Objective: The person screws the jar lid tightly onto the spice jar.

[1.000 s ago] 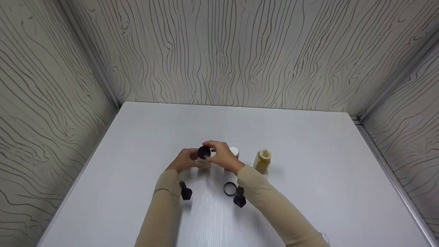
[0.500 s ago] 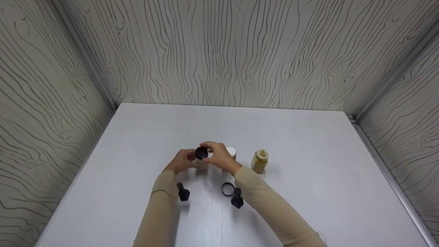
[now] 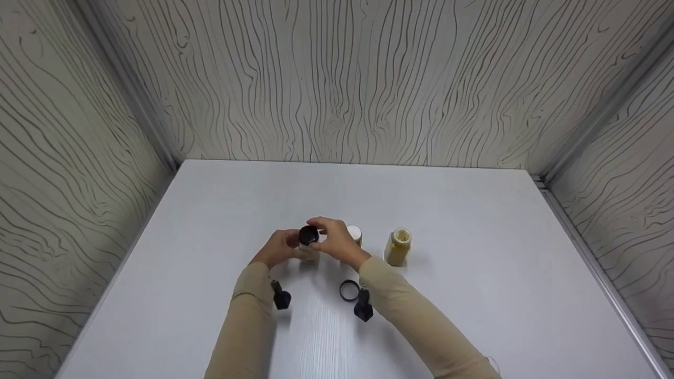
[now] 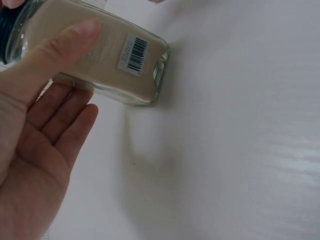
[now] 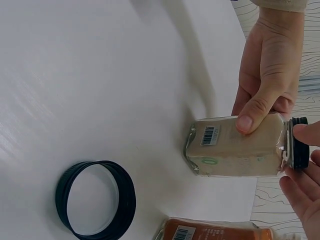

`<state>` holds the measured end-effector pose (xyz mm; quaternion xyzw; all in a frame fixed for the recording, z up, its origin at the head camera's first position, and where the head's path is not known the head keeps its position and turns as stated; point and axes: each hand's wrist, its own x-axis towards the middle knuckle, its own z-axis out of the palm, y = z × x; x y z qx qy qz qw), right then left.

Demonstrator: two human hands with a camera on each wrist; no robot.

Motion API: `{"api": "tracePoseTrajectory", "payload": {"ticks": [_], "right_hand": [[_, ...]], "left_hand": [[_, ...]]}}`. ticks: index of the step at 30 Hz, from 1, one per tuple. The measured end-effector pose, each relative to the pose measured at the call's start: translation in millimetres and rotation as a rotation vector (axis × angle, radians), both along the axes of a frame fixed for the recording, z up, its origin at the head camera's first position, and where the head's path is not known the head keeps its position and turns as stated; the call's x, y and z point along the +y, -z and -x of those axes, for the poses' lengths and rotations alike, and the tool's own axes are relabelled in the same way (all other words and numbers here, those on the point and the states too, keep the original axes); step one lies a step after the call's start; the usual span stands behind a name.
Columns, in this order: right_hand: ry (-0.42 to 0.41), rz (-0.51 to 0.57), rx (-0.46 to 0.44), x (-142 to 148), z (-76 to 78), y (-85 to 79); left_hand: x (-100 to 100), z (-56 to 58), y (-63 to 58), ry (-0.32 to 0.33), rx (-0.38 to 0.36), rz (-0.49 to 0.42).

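Note:
A square glass jar [image 4: 107, 65] of beige contents stands upright on the table, with a barcode sticker low on its side. My left hand [image 3: 279, 248] grips its body, the thumb lying across the near face in the left wrist view. On the jar's mouth sits a black cap [image 3: 308, 235]. Fingers of my right hand [image 3: 339, 242] pinch that cap at its sides. In the right wrist view the cap's ridged edge [image 5: 301, 142] shows between thumb and fingers.
A black ring [image 5: 128, 195] lies on the white table [image 3: 474, 295] nearer me. Right of the held jar stands a jar of orange-brown contents [image 5: 215, 231], its white top [image 3: 355, 232] partly behind my right hand. Further right is an uncapped jar of yellow contents [image 3: 397, 250].
The head view has shifted slightly, so everything appears a little further left. Both hands keep their hold on the beige jar and its cap, with little visible movement.

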<state>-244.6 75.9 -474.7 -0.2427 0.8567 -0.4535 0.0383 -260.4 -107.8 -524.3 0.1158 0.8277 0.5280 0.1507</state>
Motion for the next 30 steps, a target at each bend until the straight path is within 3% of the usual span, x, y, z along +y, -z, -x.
{"api": "tracePoseTrajectory", "payload": {"ticks": [11, 23, 30], "right_hand": [[0.015, 0.001, -0.028, 0.3, -1.6, -0.4], [-0.010, -0.004, 0.008, -0.4, -1.2, 1.1], [0.037, -0.006, 0.000, -2.7, -3.2, 1.8]], "left_hand": [[-0.8, -0.8, 1.1, 0.015, -0.019, -0.038], [-2.4, 0.2, 1.2, 0.040, 0.030, -0.018], [-0.5, -0.3, 1.4, 0.029, 0.021, -0.027]]}}
